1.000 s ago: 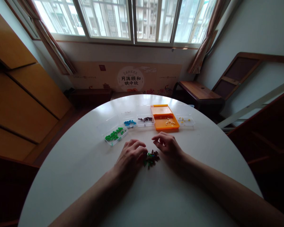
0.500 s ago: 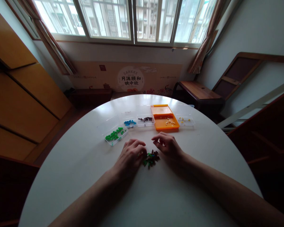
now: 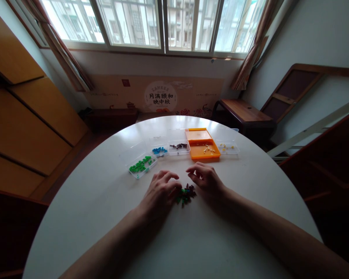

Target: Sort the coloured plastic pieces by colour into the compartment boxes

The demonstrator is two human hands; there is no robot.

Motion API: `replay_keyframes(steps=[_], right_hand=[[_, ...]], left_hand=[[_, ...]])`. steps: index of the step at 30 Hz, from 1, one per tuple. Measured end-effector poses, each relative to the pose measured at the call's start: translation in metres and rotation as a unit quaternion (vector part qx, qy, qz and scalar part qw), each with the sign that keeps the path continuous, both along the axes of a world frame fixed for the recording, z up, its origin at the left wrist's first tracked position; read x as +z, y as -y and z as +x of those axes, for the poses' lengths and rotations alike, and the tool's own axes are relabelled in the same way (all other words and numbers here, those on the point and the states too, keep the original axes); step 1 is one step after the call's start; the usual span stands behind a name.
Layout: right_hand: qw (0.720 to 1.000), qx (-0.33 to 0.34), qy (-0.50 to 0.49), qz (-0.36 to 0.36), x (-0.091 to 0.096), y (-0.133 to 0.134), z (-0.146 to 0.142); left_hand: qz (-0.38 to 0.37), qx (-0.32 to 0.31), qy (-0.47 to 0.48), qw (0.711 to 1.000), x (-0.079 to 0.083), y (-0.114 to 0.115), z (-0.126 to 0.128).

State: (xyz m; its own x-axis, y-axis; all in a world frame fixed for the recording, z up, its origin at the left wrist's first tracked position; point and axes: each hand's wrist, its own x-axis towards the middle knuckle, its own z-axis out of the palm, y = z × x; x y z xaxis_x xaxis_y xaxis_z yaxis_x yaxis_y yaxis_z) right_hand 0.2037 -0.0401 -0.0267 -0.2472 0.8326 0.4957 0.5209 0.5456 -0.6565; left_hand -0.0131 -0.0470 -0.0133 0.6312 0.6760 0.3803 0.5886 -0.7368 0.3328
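Observation:
A small heap of mixed dark, green and blue pieces (image 3: 186, 195) lies on the round white table (image 3: 104, 201) between my hands. My left hand (image 3: 159, 193) rests on the table at the heap's left edge, fingers curled down with the tips touching the pieces; what they pinch, if anything, is hidden. To the right of the heap, my right hand (image 3: 205, 180) sits with fingers loosely bent and apart, nothing visible in them.
Beyond the heap stands a row of small boxes: a clear one with green pieces (image 3: 139, 166), one with blue pieces (image 3: 159, 150), one with dark pieces (image 3: 178, 147), an orange box (image 3: 203, 149) and a clear one with yellow pieces (image 3: 227, 147).
My left hand's fingers have shifted slightly at the heap's edge. Otherwise nothing has visibly moved.

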Motion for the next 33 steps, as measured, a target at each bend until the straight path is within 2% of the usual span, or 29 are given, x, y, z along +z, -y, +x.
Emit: replay_keyframes(steps=[4, 7, 12, 15, 28, 33], right_hand=[[1.000, 0.000, 0.000, 0.003, 0.001, 0.000, 0.000], [1.000, 0.006, -0.013, -0.007, 0.005, 0.003, -0.004], [0.991, 0.092, -0.050, -0.082, 0.014, 0.010, -0.014], [0.987, 0.120, -0.052, -0.094, 0.016, 0.012, -0.017], [0.990, 0.105, -0.055, -0.075, 0.011, 0.008, -0.021], [0.996, 0.080, -0.015, -0.032, 0.014, -0.018, -0.014]], left_hand=[[0.021, -0.002, 0.009, 1.000, 0.000, 0.000, 0.000], [0.065, 0.009, 0.048, 0.997, 0.002, -0.001, 0.000], [0.153, 0.031, 0.102, 0.982, 0.008, 0.001, 0.001], [0.176, 0.038, 0.111, 0.977, 0.009, 0.003, 0.000], [0.179, 0.061, 0.116, 0.975, 0.010, 0.001, -0.006], [0.159, 0.070, 0.097, 0.980, 0.006, 0.000, -0.006]])
